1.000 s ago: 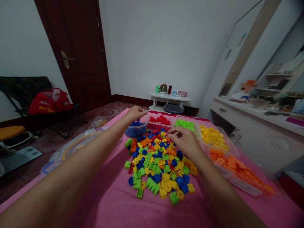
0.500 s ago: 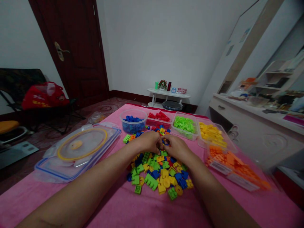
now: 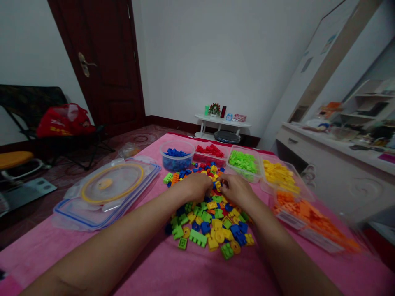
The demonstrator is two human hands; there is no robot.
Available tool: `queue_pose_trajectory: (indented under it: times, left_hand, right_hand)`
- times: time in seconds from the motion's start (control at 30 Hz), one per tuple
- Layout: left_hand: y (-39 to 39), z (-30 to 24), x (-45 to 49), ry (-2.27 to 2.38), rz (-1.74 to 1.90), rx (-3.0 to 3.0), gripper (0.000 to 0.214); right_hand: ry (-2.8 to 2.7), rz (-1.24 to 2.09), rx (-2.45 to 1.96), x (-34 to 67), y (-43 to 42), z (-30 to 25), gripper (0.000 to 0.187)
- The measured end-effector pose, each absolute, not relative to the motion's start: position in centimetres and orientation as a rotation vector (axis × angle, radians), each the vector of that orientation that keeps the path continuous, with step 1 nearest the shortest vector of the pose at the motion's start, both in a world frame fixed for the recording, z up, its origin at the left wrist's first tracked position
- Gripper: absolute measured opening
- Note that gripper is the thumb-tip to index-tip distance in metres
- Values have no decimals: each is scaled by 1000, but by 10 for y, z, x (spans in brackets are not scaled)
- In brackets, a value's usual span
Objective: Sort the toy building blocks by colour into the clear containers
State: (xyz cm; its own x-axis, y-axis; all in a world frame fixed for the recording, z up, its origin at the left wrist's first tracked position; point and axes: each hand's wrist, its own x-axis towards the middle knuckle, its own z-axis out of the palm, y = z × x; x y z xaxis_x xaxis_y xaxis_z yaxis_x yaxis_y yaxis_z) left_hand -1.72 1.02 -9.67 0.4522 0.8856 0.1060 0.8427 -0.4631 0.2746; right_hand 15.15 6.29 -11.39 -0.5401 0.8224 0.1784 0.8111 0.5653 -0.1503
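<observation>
A heap of mixed toy bricks [image 3: 210,222] in green, yellow, blue, red and orange lies on the pink cloth [image 3: 173,271]. Both hands rest on the far part of the heap, side by side. My left hand [image 3: 196,187] is curled with its fingers down among the bricks. My right hand [image 3: 236,190] is also curled, its fingertips pinched near a yellow brick [image 3: 217,186]. What either hand grips is hidden by the fingers.
Behind the heap stand a round tub of blue bricks [image 3: 177,155], a box of red bricks [image 3: 207,153], a box of green bricks [image 3: 243,162], a box of yellow bricks [image 3: 277,174] and a box of orange bricks [image 3: 308,218]. Stacked clear lids [image 3: 108,191] lie at left.
A second ago my left hand was over the blue tub and my right above the heap. Both came together on the heap and have stayed there, shifting slightly.
</observation>
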Motion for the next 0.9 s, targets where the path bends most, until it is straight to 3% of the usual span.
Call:
queue_pose_trajectory:
  times: [0.23, 0.4, 0.63, 0.9]
  left_hand:
    - [23, -91, -32, 1441, 446, 2385, 31]
    - [24, -89, -32, 1572, 574, 2435, 28]
    - [10, -92, -16, 1515, 382, 2470, 31]
    - [15, -104, -10, 1469, 641, 2323, 14]
  right_hand:
    - [-2525, 12, -1449, 158, 63, -98, 32]
    - [-2434, 74, -1235, 148, 59, -102, 31]
    - [-2562, 121, -1245, 136, 52, -124, 28]
    - [-2398, 152, -1234, 147, 61, -116, 26]
